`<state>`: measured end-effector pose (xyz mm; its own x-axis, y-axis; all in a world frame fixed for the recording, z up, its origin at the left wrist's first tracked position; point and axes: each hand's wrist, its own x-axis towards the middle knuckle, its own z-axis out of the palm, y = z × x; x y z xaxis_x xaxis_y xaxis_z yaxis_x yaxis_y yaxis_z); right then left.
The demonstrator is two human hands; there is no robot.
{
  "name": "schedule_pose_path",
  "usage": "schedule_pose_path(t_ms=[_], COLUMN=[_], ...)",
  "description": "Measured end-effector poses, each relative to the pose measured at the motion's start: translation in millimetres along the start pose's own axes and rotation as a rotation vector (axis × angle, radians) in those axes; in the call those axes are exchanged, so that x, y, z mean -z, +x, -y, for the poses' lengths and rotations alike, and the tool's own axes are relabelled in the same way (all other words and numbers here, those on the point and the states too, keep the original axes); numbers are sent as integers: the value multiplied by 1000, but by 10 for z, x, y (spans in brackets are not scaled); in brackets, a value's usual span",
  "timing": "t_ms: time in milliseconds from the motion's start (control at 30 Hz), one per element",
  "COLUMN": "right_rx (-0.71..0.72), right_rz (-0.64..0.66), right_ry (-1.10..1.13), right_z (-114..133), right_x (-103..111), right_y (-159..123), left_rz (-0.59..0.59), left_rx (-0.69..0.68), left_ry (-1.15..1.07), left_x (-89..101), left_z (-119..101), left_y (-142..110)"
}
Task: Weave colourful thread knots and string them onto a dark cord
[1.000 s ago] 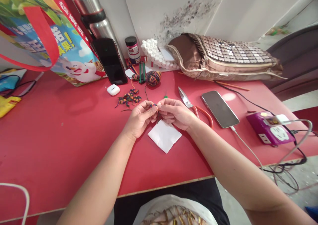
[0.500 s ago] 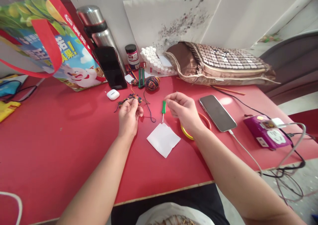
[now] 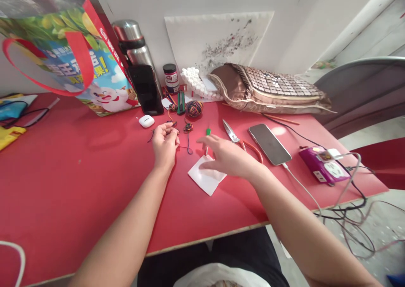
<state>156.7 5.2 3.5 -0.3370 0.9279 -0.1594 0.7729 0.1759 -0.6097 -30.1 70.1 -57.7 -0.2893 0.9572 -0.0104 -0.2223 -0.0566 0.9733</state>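
My left hand (image 3: pixel 165 145) is closed in a pinch on a knotted piece of multicoloured yarn (image 3: pixel 172 123), mostly hidden behind the fingers. A small clump of the same yarn (image 3: pixel 188 127) lies just right of it, with a loose dark strand trailing below. My right hand (image 3: pixel 226 154) hovers with fingers apart, holding nothing, over a folded white paper (image 3: pixel 202 181). Partly behind its fingers is a crochet hook with a green handle (image 3: pixel 208 131). Scissors (image 3: pixel 231 131) with orange handles lie just beyond that hand.
At the back stand a yarn ball (image 3: pixel 194 109), a black phone (image 3: pixel 146 90), a steel flask (image 3: pixel 134 44) and a jar (image 3: pixel 171 78). A white earbud case (image 3: pixel 147 121) is left. A charging phone (image 3: pixel 269 144) and purple power socket (image 3: pixel 324 164) lie right. A gift bag (image 3: pixel 82 63) stands left.
My right hand has come down and left over the paper, its pinched fingers spreading and uncovering the scissors. The left hand stays pinched; a yarn clump now shows to its right. The view shifted slightly.
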Motion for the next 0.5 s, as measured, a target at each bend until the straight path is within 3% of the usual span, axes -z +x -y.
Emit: schedule_pose_path(t_ms=[133,300,433,500], right_rx=[95,173,254,325], right_rz=[130,96,-143,-240], right_ry=[-199,-240,-113,221], right_z=[135,69,184,349], right_x=[-97,-304,-245,-153], right_y=[-252,-399,-610,-820], left_rz=[-7,36,57,81], left_rx=[-14,-45,-33,-34], left_ry=[-23,-8,3,21], left_x=[3,0,-6,-9], left_z=[-5,1,-6,-13], left_y=[6,1,-5,-5])
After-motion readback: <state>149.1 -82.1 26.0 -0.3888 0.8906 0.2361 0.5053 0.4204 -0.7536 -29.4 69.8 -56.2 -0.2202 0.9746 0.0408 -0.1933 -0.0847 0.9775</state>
